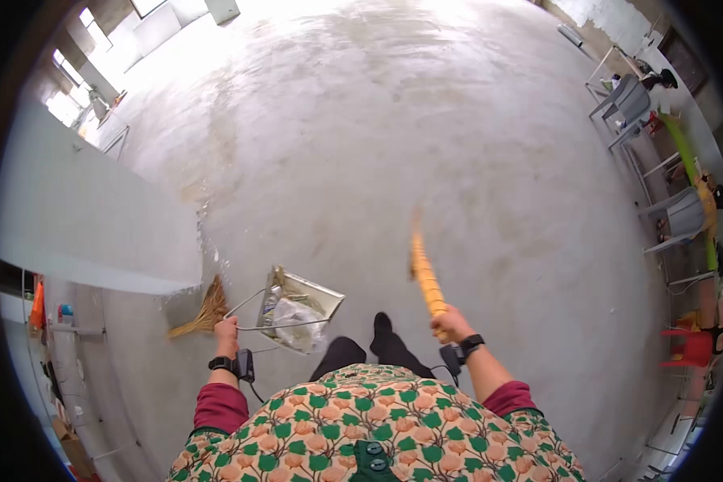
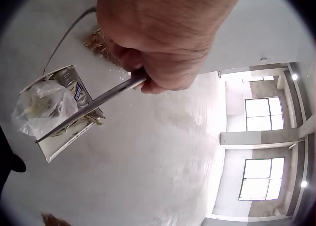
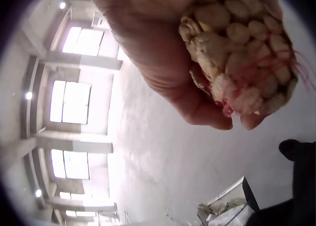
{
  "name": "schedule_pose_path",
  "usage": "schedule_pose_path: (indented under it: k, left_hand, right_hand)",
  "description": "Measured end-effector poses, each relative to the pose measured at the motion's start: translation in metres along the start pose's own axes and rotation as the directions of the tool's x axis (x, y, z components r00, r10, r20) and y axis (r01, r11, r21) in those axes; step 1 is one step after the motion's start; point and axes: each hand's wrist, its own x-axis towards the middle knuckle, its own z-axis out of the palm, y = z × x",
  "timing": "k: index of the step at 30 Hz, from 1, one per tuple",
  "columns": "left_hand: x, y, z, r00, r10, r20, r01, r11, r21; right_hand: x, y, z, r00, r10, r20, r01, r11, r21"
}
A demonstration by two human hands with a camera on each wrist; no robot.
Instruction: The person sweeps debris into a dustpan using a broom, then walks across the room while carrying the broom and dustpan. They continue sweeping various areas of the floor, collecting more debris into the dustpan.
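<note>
In the head view my left hand [image 1: 227, 337] grips the thin metal handle of a dustpan [image 1: 335, 299], which hangs to its right. Clear plastic [image 1: 295, 321] and other litter lie inside the pan. The left wrist view shows the fingers curled round the metal rod [image 2: 113, 91], with the plastic bag [image 2: 42, 107] in the pan. My right hand [image 1: 455, 324] holds a yellow banded broom [image 1: 427, 281] by its bundled end, its far tip blurred. In the right wrist view the cut stalk ends [image 3: 247, 53] fill the hand.
Straw bristles [image 1: 210, 312] fan out beside the left hand; whether they touch it I cannot tell. White debris [image 1: 221, 259] lies on the concrete floor by a low pale wall [image 1: 104, 209]. Grey chairs [image 1: 676, 215] and a red chair [image 1: 688, 349] stand at the right.
</note>
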Motion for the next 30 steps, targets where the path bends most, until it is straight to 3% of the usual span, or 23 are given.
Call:
schedule_pose_path:
  k: [1,3,5,8,9,11,12,15,18,20,22,25,26,28,30]
  left_hand:
    - [-0.009,0.008,0.004,0.999,-0.039,-0.021,0.038,0.999,-0.037]
    - [0.013,0.028,0.025,0.998,-0.063,-0.023,0.061,0.994,-0.086]
    - [0.022,0.05,0.034,0.999,-0.044,-0.018,0.042,0.996,-0.081]
    - [0.058,0.079,0.065,0.995,-0.086,-0.048,0.087,0.996,0.016]
    - [0.105,0.028,0.061,0.995,-0.093,-0.028,0.094,0.995,0.031]
    - [0.154,0.08,0.101,0.973,0.223,0.065,-0.231,0.901,0.368]
    - [0.157,0.091,0.114,0.999,-0.041,-0.011,0.042,0.988,0.148]
    - [0.161,0.154,0.14,0.99,-0.121,0.076,0.118,0.992,0.045]
    - [0.193,0.192,0.157,0.991,-0.016,0.136,-0.006,0.988,0.157]
    - [0.209,0.231,0.179,0.987,-0.028,0.159,0.004,0.989,0.148]
    - [0.233,0.26,0.204,0.984,-0.047,0.169,0.024,0.99,0.137]
    - [0.264,0.275,0.227,0.991,-0.054,0.119,0.048,0.997,0.055]
    - [0.283,0.27,0.235,0.993,-0.019,0.118,0.017,1.0,0.015]
    - [0.309,0.307,0.252,0.992,0.033,0.124,-0.034,0.999,0.004]
    - [0.31,0.342,0.261,0.982,-0.065,0.179,0.067,0.998,-0.007]
  right_hand:
    - [-0.008,-0.022,-0.001,0.999,-0.036,0.018,0.038,0.995,-0.092]
    - [0.02,-0.061,0.021,0.973,-0.12,0.198,0.161,0.966,-0.204]
    - [0.028,-0.11,0.037,0.933,-0.085,0.349,0.168,0.962,-0.216]
    - [0.057,-0.16,0.051,0.905,-0.16,0.395,0.283,0.918,-0.276]
    - [0.066,-0.166,0.052,0.914,-0.147,0.378,0.262,0.926,-0.272]
    - [0.095,-0.201,0.048,0.934,-0.148,0.326,0.26,0.906,-0.333]
    - [0.104,-0.213,0.039,0.953,-0.123,0.276,0.205,0.934,-0.292]
    - [0.128,-0.226,-0.013,0.978,-0.143,0.149,0.172,0.963,-0.207]
    - [0.132,-0.239,-0.056,0.987,-0.131,-0.094,0.118,0.984,-0.132]
    - [0.128,-0.264,-0.083,0.984,-0.084,-0.155,0.078,0.996,-0.044]
    - [0.144,-0.283,-0.107,0.949,-0.04,-0.313,0.067,0.995,0.076]
    - [0.171,-0.319,-0.136,0.956,0.01,-0.293,0.044,0.983,0.177]
    - [0.185,-0.336,-0.143,0.964,-0.017,-0.266,0.055,0.989,0.135]
    - [0.215,-0.376,-0.146,0.967,-0.043,-0.251,0.075,0.99,0.118]
    - [0.234,-0.417,-0.142,0.976,-0.042,-0.214,0.054,0.997,0.051]
